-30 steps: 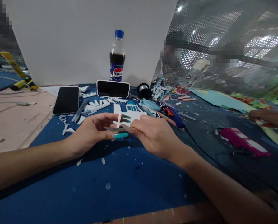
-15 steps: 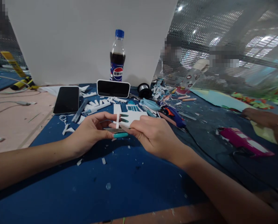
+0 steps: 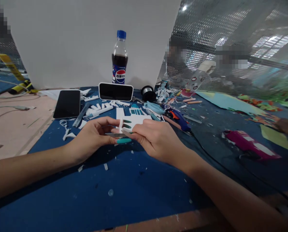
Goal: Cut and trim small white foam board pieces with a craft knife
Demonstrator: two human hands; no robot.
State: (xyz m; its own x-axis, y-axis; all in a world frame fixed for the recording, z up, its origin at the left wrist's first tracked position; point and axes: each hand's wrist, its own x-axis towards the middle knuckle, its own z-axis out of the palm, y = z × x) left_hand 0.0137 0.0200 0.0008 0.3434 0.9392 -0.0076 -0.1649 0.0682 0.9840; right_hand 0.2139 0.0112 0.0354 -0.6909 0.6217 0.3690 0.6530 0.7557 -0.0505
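Note:
Over the blue table covering, my left hand (image 3: 93, 135) pinches a small white strip (image 3: 121, 125) upright between its fingers. A thin grey flat edge also shows by its thumb; I cannot tell what it belongs to. My right hand (image 3: 158, 138) is closed on a thin, flat, greyish blade (image 3: 126, 132), whose tip meets the lower part of the strip. Long green nails show on my left hand. Just behind the fingers lie a white sheet (image 3: 136, 121) and a small piece with a teal grid (image 3: 136, 111).
Behind stand a phone (image 3: 116, 92), a cola bottle (image 3: 120, 61) and a wire spool (image 3: 148, 93). A tablet-like black screen (image 3: 67, 103) lies left among white scraps. On the right are a blue glue gun (image 3: 180, 120), a magenta device (image 3: 251, 145) and another person's hand (image 3: 287, 126).
The blade in my right hand has shifted slightly in angle against the white strip. The view has moved a little. The other person's hand has moved right, off the yellow paper.

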